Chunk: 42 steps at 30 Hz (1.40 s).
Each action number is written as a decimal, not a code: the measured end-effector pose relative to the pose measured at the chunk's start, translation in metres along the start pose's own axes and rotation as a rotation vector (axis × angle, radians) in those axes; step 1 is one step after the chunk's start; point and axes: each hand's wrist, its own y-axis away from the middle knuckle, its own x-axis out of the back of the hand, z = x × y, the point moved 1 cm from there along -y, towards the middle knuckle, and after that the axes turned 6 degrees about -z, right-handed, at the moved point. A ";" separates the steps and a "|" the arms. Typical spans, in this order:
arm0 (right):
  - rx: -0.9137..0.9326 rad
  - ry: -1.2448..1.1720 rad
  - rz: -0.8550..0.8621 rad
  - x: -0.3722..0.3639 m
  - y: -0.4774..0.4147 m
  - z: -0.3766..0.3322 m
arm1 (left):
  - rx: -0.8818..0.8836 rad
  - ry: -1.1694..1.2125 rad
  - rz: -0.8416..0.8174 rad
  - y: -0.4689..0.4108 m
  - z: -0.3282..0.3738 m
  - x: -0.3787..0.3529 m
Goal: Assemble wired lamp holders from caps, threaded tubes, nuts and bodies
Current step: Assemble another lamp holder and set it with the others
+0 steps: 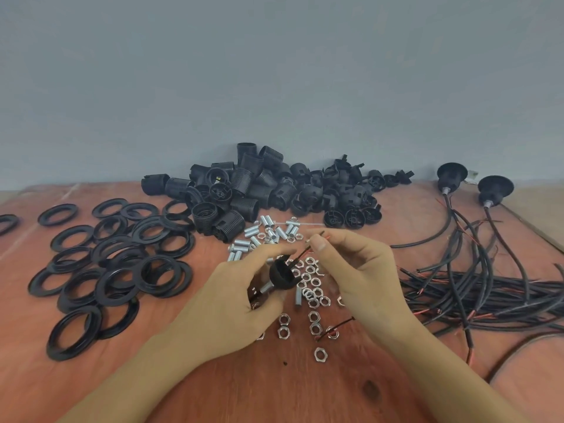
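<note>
While left grip point(235, 288) holds cap point(282, 274), right grip point(357, 270) pinches wire point(302, 253); nuts point(314, 303) beneath, rings point(122, 254) leftward, cables point(488, 288) rightward.

Light was soft, even and moderately bright; shadows stayed faint; wide-angle distortion bowed the edges; fine detail looked slightly blurred.

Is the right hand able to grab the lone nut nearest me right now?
Likely not yet: the right hand pinches the wire sticking out of the cap. The nut lies uncovered on the table, so with the wire let go the way looks free.
</note>
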 end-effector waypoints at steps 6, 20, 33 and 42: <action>0.041 -0.205 0.094 0.004 0.000 -0.002 | 0.068 0.142 0.004 0.001 0.003 -0.005; 0.054 -0.108 -0.056 -0.017 0.010 -0.006 | 0.091 0.302 0.148 -0.002 0.011 -0.006; 0.041 -0.113 -0.060 -0.020 0.009 -0.001 | 0.147 0.326 0.324 -0.002 0.010 -0.003; 0.055 -0.101 -0.085 -0.017 0.007 0.001 | 0.078 0.285 0.409 -0.002 0.013 -0.003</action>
